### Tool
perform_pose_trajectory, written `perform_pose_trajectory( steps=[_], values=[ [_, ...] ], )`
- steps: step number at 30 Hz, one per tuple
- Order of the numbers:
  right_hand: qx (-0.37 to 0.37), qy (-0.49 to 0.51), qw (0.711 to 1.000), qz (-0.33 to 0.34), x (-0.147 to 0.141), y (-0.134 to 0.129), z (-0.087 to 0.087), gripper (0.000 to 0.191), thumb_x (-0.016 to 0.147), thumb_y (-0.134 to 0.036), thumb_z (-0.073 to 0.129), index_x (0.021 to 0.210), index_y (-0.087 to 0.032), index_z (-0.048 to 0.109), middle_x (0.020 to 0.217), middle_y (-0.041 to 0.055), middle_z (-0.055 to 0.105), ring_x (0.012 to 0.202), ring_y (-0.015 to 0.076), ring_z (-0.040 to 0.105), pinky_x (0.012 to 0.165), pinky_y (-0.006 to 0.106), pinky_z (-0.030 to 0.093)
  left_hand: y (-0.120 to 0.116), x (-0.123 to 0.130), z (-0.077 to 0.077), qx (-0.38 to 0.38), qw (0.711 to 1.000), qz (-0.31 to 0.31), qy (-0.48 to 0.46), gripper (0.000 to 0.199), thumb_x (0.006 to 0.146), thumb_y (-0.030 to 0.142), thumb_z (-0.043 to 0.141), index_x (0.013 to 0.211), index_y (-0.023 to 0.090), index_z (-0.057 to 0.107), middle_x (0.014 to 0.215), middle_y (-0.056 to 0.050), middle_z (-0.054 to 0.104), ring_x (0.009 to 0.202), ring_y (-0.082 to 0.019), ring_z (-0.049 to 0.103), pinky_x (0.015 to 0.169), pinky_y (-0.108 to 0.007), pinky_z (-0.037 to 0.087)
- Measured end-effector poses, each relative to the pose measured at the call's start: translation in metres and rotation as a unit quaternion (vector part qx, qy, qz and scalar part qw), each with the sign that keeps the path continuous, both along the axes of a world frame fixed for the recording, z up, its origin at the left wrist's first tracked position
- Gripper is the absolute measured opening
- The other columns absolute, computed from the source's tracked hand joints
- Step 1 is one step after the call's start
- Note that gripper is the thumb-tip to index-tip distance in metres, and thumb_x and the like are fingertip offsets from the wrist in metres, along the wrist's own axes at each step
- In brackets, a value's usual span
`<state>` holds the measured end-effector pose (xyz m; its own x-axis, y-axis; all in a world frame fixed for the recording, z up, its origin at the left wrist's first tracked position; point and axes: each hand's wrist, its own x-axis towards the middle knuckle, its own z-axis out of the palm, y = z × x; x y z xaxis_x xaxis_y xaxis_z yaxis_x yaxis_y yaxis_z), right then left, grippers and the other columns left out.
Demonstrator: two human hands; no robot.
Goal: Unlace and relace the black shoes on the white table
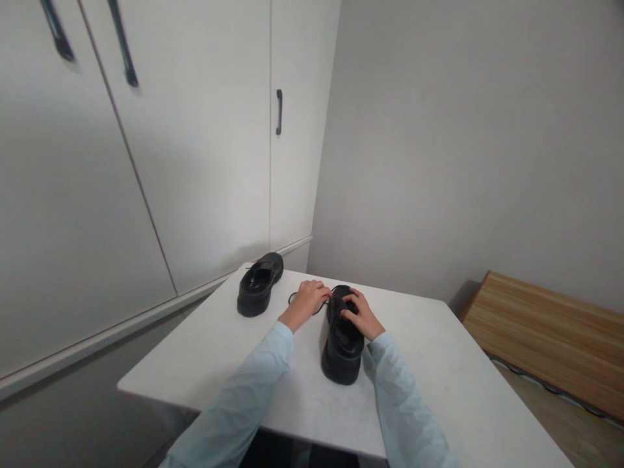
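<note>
A black lace-up shoe [342, 351] stands on the white table with its heel toward me and its toe pointing away. My left hand [311, 300] is at the left of its front part, fingers closed by a dark lace; what exactly the fingertips hold is too small to make out. My right hand [359, 313] lies on the right side of the shoe near the tongue, fingers curved over it. A loop of black lace [291, 298] shows beside my left hand. A second black shoe [254, 287] stands farther left, untouched.
The white table [419, 377] has rounded corners. White cabinet doors [205, 143] with dark handles rise behind it at the left, a grey wall [463, 130] behind it at the right. A wood-grain surface [550, 338] lies beyond the table's right edge, with a cable [550, 388] below.
</note>
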<state>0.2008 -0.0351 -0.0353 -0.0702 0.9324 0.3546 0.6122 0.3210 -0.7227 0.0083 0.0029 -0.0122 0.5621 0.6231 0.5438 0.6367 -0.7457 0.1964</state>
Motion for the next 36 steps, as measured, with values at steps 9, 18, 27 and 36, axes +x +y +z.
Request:
perform_pose_trajectory(
  steps=[9,18,27,36],
  values=[
    [0.002,0.015,1.000,0.010,0.000,-0.002,0.002,0.025,0.064,-0.024,0.062,0.089,-0.021,0.061,0.126,0.0090,0.046,0.127,0.0270,0.036,0.107,0.045,0.025,-0.009,0.001,-0.001,0.023,1.000,-0.004,-0.005,0.015,0.086,0.025,0.052,0.091,0.021,0.066,0.085,-0.004,0.062,0.088,-0.019,0.054,0.084,-0.033,0.036],
    [0.018,0.050,0.999,-0.002,0.001,0.003,0.004,0.020,0.077,-0.029,0.052,0.085,-0.022,0.069,0.113,0.0082,0.059,0.114,0.0235,0.050,0.104,0.043,0.032,-0.011,0.009,-0.008,-0.061,0.994,-0.013,-0.089,0.013,0.083,0.022,0.057,0.093,0.022,0.065,0.086,-0.003,0.067,0.084,-0.019,0.059,0.079,-0.029,0.040],
    [0.075,-0.022,0.996,-0.037,-0.008,0.003,0.003,0.015,0.063,-0.015,0.060,0.076,-0.019,0.067,0.101,0.0096,0.065,0.102,0.0248,0.058,0.094,0.043,0.041,-0.006,0.011,-0.018,-0.097,0.984,-0.019,-0.146,0.011,0.080,0.019,0.058,0.087,0.022,0.066,0.082,-0.002,0.065,0.081,-0.018,0.058,0.075,-0.027,0.043],
    [0.077,-0.030,0.993,-0.087,-0.016,0.006,-0.004,0.009,0.065,-0.013,0.058,0.061,-0.020,0.062,0.098,0.0094,0.064,0.097,0.0252,0.058,0.091,0.044,0.043,-0.007,0.009,-0.014,-0.128,0.979,-0.042,-0.152,0.016,0.075,0.014,0.061,0.089,0.021,0.064,0.083,-0.002,0.064,0.080,-0.017,0.059,0.074,-0.025,0.045]
  ],
)
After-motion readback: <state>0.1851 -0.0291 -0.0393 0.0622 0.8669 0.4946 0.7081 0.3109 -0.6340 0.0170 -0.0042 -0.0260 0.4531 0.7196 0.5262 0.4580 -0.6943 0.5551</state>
